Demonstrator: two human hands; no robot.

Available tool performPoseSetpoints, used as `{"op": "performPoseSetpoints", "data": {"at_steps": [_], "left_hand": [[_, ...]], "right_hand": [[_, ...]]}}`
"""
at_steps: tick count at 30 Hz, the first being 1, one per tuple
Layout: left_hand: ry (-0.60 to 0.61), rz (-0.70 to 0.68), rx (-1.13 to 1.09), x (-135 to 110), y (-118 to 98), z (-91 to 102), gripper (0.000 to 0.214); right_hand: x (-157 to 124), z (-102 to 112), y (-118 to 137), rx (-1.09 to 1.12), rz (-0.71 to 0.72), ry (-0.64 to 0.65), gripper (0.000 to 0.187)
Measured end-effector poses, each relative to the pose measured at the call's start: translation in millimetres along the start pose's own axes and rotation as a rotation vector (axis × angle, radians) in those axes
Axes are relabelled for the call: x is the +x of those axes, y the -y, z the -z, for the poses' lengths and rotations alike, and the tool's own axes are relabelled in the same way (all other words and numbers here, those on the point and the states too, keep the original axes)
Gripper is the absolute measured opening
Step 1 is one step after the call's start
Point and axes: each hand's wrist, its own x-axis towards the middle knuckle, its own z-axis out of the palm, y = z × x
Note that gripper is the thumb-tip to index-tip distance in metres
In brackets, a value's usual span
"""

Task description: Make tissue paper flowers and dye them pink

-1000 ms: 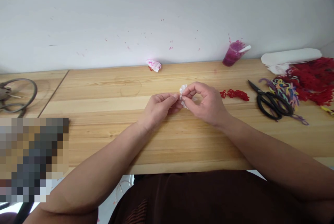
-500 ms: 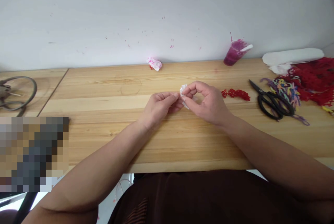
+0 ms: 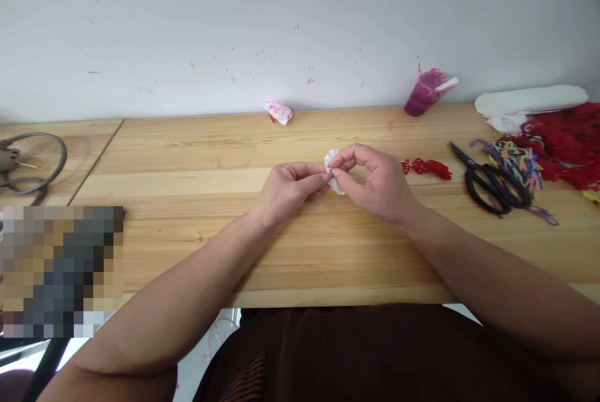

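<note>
left hand point(image 3: 287, 192): pinching white crinkled piece point(image 3: 332, 157) | right hand point(image 3: 377, 183): likewise | wall point(image 3: 187, 8): pink marks point(image 3: 310, 81)

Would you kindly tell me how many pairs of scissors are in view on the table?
1 pair: the black scissors lie to the right of the right hand, by the multicoloured strands. Others could be hidden under the strands or red heap.

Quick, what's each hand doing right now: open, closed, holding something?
Left hand: closed in a pinch at the white piece's edge; can't tell what it grips.
Right hand: closed, pinching the white piece.
</note>
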Motion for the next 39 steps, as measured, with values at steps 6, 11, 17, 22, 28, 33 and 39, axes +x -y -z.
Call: {"op": "performPoseSetpoints", "data": {"at_steps": [6, 11, 17, 22, 28, 33, 39], "left_hand": [[-0.026, -0.01, -0.005, -1.2, -2.1, -3.0, 0.021], [-0.014, -0.007, -0.019, 1.4, 0.5, -1.8, 0.023], [-0.022, -0.014, 0.016, 0.8, 0.7, -0.7, 0.027], [-0.032, -0.026, 0.014, -2.0, -2.1, -3.6, 0.021], [-0.017, -0.036, -0.018, -2.8, -4.5, -4.0, 0.016], [-0.008, -0.028, -0.033, -3.4, -3.2, -3.5, 0.015], [-0.016, -0.03, -0.035, -3.4, -3.1, -4.1, 0.017]], "right_hand": [[-0.3, -0.6, 1.1, 0.014, -0.005, -0.002, 0.015], [-0.4, 0.3, 1.2, 0.018, -0.014, -0.004, 0.016], [-0.6, 1.0, 1.0, 0.01, -0.017, -0.005, 0.016], [-0.4, 0.8, 2.0, 0.018, -0.014, 0.01, 0.014], [-0.3, 2.7, 3.6, 0.005, -0.003, 0.028, 0.011], [-0.1, 2.9, 3.5, -0.015, -0.023, 0.025, 0.013], [-0.4, 3.2, 5.0, -0.017, -0.03, 0.031, 0.013]]}}
